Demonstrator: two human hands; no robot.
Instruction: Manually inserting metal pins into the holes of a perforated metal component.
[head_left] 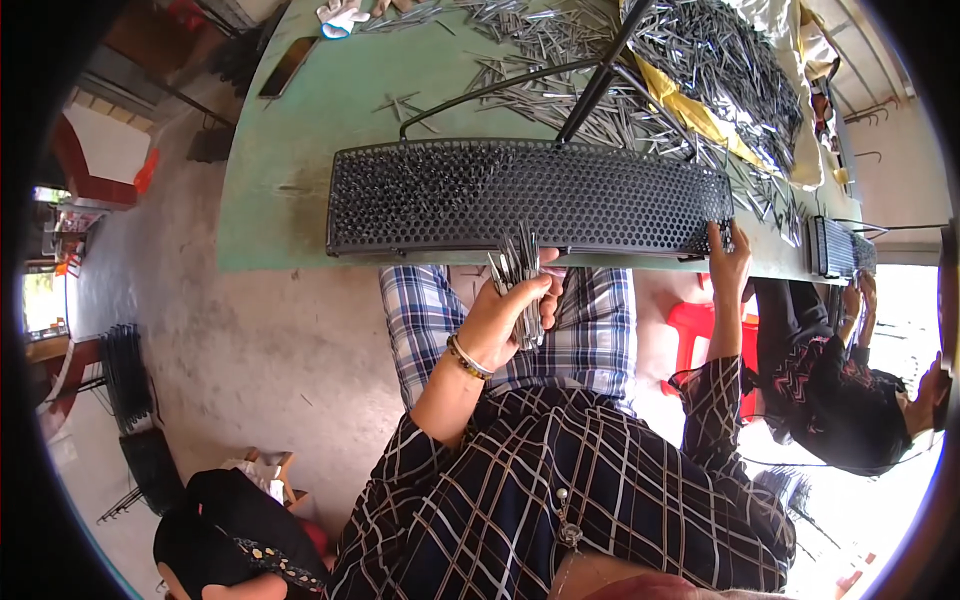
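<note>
A long black perforated rack (590, 205) stands along the near edge of the green table. Thin dark metal rods fill many of its holes, most densely toward the left. My left hand (513, 308) is closed around a bundle of thin metal rods (522, 262), held upright just in front of the rack's middle. At the rack's right end, my right hand (729, 252) has its bent fingers against the lower corner. Anything small between those fingertips is too hard to make out.
Loose rods (560, 100) lie scattered over the table (270, 190), beside a large heap (720, 80) at the back right. A phone-like dark slab (289, 67) and a glove (341, 18) lie far left. Another person (830, 390) works at a smaller rack (838, 247) on the right.
</note>
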